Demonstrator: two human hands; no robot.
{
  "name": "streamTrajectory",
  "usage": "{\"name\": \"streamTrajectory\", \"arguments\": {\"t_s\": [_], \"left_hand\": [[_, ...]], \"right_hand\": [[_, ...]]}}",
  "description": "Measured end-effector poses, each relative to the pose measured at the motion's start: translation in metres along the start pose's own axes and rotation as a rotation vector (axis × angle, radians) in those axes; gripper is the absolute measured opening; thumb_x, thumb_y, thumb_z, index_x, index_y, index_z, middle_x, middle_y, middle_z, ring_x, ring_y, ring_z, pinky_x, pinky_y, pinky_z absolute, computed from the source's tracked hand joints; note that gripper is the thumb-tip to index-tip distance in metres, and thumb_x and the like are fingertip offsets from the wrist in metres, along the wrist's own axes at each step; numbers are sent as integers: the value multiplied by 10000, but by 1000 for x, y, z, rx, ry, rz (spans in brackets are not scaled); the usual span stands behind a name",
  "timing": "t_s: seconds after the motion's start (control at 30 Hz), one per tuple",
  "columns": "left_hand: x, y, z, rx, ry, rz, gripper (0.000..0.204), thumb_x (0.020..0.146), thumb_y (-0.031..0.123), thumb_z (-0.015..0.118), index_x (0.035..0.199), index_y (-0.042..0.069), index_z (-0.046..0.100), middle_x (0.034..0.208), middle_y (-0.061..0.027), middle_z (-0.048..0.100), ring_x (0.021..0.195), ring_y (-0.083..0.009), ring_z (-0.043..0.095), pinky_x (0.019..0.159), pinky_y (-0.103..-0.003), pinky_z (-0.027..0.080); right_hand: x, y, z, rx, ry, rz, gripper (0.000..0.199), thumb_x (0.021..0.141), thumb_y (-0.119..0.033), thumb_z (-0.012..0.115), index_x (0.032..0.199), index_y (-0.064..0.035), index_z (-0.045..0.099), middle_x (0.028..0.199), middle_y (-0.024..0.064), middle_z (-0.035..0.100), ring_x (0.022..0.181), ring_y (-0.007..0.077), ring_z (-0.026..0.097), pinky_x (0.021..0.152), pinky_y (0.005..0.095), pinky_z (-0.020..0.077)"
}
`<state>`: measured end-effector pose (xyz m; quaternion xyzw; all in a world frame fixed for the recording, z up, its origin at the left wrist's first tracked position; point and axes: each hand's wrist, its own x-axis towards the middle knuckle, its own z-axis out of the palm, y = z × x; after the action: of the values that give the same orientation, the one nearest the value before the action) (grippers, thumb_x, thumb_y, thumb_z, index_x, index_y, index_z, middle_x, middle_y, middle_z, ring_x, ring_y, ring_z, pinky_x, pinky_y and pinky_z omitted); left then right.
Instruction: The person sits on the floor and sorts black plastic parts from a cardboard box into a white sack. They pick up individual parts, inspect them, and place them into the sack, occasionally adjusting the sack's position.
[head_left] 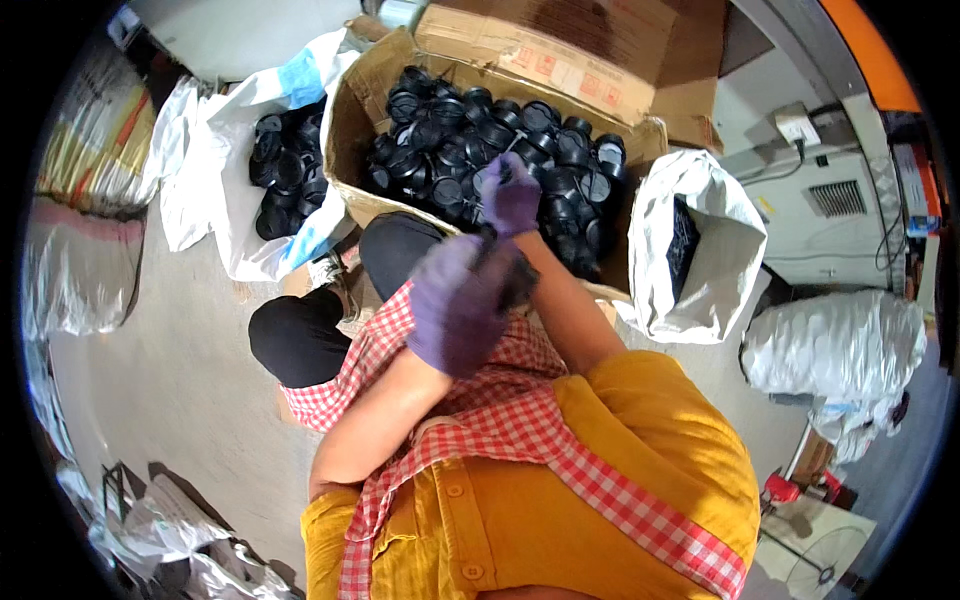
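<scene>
Both my hands wear purple gloves and are close together in front of a cardboard box (345, 175) heaped with round black plastic parts (450, 150). My left hand (452, 305), blurred by motion, is closed around a dark piece that looks like one of these black plastic parts (512, 276). Just beyond it, my right hand (511, 198) is over the near side of the heap with its fingers curled together. Whatever those fingers pinch is too small or hidden to make out.
Left of the box, a white sack (225, 150) holds more black parts. Another open white sack (655, 240) with dark contents stands at its right. A stuffed pale sack (835, 345) lies farther right. Crumpled plastic (160, 525) is at lower left, and a fan (822, 572) at lower right.
</scene>
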<state>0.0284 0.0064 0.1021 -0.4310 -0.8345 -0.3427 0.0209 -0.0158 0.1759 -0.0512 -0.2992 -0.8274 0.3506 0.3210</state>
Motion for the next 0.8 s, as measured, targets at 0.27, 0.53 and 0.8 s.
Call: {"name": "streamTrajectory", "arguments": {"t_s": [0.27, 0.53, 0.8], "left_hand": [[21, -120, -62, 138, 605, -28, 505, 623, 53, 672, 1124, 82, 624, 1053, -115, 616, 1025, -324, 535, 909, -398, 425], [8, -214, -42, 260, 377, -437, 671, 736, 380, 717, 1319, 160, 468, 1410, -286, 286, 1306, -430, 282, 1060, -457, 265], [-40, -252, -21, 182, 299, -646, 501, 753, 288, 696, 1215, 143, 567, 1359, -210, 406, 1273, -360, 367, 1041, -419, 309]], "right_hand": [[20, 43, -135, 11, 213, -213, 132, 832, -165, 646, 878, -52, 595, 786, 87, 614, 693, 167, 564, 681, 287, 460], [71, 258, -291, -465, 224, 371, 814, 674, -444, 743, 1299, -18, 442, 1274, 243, 487, 1175, 354, 484, 974, 397, 387], [110, 135, -244, -736, 158, -175, 282, 805, -196, 583, 1045, -47, 587, 992, 152, 619, 917, 334, 594, 810, 433, 463]]}}
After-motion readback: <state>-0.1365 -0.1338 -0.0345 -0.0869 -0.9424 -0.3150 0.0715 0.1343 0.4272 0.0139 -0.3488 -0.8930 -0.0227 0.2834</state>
